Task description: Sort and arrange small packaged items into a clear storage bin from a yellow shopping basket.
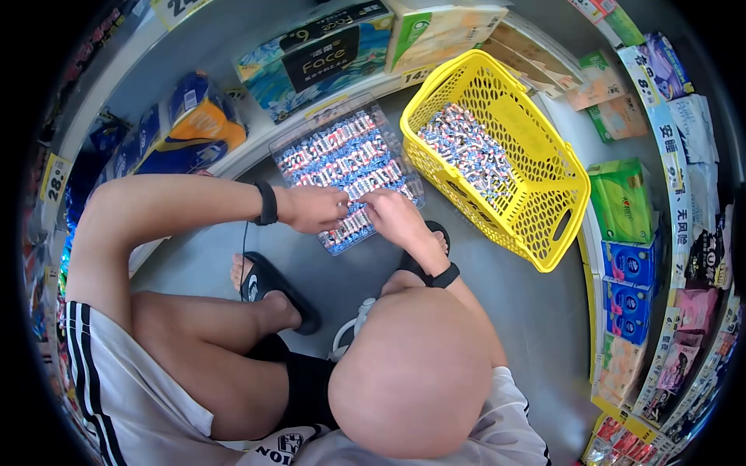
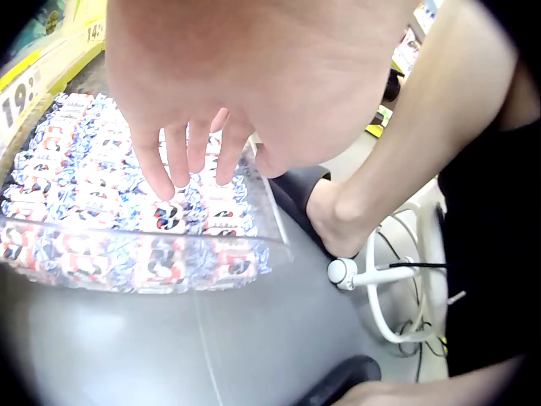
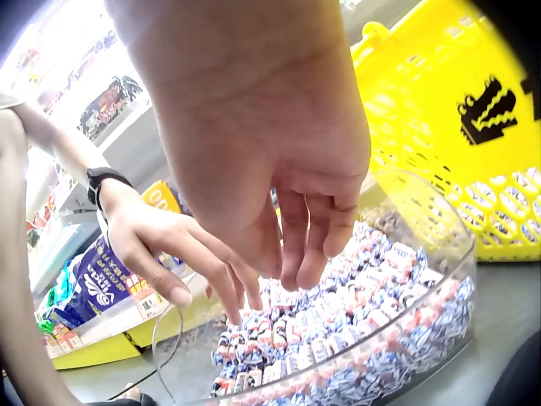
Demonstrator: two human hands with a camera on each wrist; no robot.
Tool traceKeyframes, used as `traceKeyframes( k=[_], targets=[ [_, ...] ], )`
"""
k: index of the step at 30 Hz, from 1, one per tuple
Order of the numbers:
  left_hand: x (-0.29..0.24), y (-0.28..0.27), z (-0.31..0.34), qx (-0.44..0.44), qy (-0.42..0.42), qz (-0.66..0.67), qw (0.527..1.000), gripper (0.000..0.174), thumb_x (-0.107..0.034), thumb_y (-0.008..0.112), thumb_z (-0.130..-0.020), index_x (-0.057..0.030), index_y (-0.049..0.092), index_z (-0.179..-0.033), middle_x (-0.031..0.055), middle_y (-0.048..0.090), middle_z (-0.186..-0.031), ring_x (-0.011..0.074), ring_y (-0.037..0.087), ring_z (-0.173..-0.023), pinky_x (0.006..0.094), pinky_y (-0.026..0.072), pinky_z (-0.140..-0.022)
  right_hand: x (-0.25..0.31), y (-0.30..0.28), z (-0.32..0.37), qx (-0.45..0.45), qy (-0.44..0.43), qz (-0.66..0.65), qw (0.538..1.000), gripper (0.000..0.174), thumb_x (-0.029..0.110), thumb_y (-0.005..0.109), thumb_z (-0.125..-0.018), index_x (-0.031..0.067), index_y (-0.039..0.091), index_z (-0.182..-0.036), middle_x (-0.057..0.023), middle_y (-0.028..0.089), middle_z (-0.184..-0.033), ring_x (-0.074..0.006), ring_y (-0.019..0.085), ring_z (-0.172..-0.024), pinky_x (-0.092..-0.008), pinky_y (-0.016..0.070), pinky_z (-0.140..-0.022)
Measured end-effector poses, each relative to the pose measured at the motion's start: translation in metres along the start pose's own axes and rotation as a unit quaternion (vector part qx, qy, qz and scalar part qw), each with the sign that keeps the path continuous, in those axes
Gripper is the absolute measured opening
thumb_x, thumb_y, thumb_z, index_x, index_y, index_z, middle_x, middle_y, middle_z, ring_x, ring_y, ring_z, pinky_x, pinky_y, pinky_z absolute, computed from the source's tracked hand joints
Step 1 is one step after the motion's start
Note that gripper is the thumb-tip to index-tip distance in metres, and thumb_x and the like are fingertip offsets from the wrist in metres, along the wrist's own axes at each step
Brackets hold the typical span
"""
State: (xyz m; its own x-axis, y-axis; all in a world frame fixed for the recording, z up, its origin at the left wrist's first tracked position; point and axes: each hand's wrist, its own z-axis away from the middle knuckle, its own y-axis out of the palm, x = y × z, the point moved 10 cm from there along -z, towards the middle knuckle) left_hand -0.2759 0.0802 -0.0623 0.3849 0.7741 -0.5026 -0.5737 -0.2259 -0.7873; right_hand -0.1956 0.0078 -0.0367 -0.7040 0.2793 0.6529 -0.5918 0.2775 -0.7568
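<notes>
A clear plastic box (image 2: 269, 244) on the floor holds rows of twist-wrapped candies (image 1: 342, 151) in white, red and blue. My left hand (image 1: 315, 208) hangs over its near part, fingers pointing down and spread, fingertips right at the candies. Beside it, my right hand (image 1: 395, 217) reaches in with bent fingers, its fingertips close to the left hand's. From the right wrist, the right fingers (image 3: 314, 254) hang over the candy rows with nothing visible between them. A yellow basket (image 1: 540, 159) stands right of the box with a loose heap of similar candies (image 1: 466, 144).
Shelves with tissue packs (image 1: 326, 58) and price labels run behind the box. More packs (image 1: 622, 202) line the right side. A sandalled foot (image 1: 272, 299) is close to the box, and a white curved frame (image 2: 376, 292) stands near the legs.
</notes>
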Motion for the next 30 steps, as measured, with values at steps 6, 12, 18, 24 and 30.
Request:
traceKeyframes(
  k=[6, 12, 18, 24, 30],
  targets=[
    [-0.06, -0.049, -0.038, -0.102, 0.071, -0.019, 0.992, 0.028, -0.021, 0.065, -0.099, 0.0029, 0.064, -0.114, 0.0192, 0.061, -0.112, 0.037, 0.064, -0.106, 0.0489, 0.0555, -0.093, -0.007, -0.059, 0.027, 0.0, 0.049, 0.016, 0.999, 0.016, 0.007, 0.067, -0.094, 0.0015, 0.077, -0.104, -0.0194, 0.075, -0.104, -0.0408, 0.072, -0.097, -0.0491, 0.0573, -0.086],
    [-0.102, -0.116, -0.08, -0.191, 0.105, -0.017, 0.976, 0.026, -0.015, 0.066, -0.093, 0.0057, 0.064, -0.109, 0.0201, 0.063, -0.109, 0.0364, 0.065, -0.103, 0.0474, 0.0555, -0.091, -0.006, -0.135, 0.056, -0.09, 0.055, 0.029, 0.994, 0.007, 0.004, 0.067, -0.091, -0.0011, 0.072, -0.093, -0.02, 0.07, -0.092, -0.0415, 0.071, -0.089, -0.0516, 0.0567, -0.08],
    [-0.109, -0.171, -0.121, -0.261, 0.128, 0.01, 0.957, 0.02, -0.014, 0.066, -0.095, 0.004, 0.066, -0.103, 0.0175, 0.062, -0.103, 0.0357, 0.063, -0.101, 0.0467, 0.0541, -0.091, -0.014, -0.207, 0.067, -0.152, 0.065, 0.099, 0.981, 0.008, 0.004, 0.065, -0.093, -0.0019, 0.071, -0.095, -0.0206, 0.069, -0.092, -0.0415, 0.071, -0.088, -0.0507, 0.0583, -0.079],
    [-0.086, -0.204, -0.169, -0.272, 0.136, 0.004, 0.953, 0.02, -0.018, 0.066, -0.097, 0.0007, 0.067, -0.104, 0.0177, 0.062, -0.099, 0.0369, 0.065, -0.099, 0.0487, 0.0544, -0.088, -0.049, -0.24, 0.058, -0.146, 0.082, 0.132, 0.977, 0.011, 0.004, 0.066, -0.092, -0.0028, 0.072, -0.098, -0.021, 0.07, -0.094, -0.0403, 0.072, -0.09, -0.0498, 0.0592, -0.079],
    [-0.064, -0.198, -0.224, -0.183, 0.109, -0.032, 0.977, 0.022, -0.019, 0.067, -0.097, 0.001, 0.068, -0.107, 0.0176, 0.063, -0.103, 0.0372, 0.065, -0.103, 0.0485, 0.0544, -0.09, -0.088, -0.245, 0.047, -0.07, 0.123, 0.246, 0.959, 0.014, 0.001, 0.066, -0.086, -0.0029, 0.074, -0.098, -0.0218, 0.073, -0.098, -0.0381, 0.075, -0.094, -0.0472, 0.0621, -0.083]
  ],
)
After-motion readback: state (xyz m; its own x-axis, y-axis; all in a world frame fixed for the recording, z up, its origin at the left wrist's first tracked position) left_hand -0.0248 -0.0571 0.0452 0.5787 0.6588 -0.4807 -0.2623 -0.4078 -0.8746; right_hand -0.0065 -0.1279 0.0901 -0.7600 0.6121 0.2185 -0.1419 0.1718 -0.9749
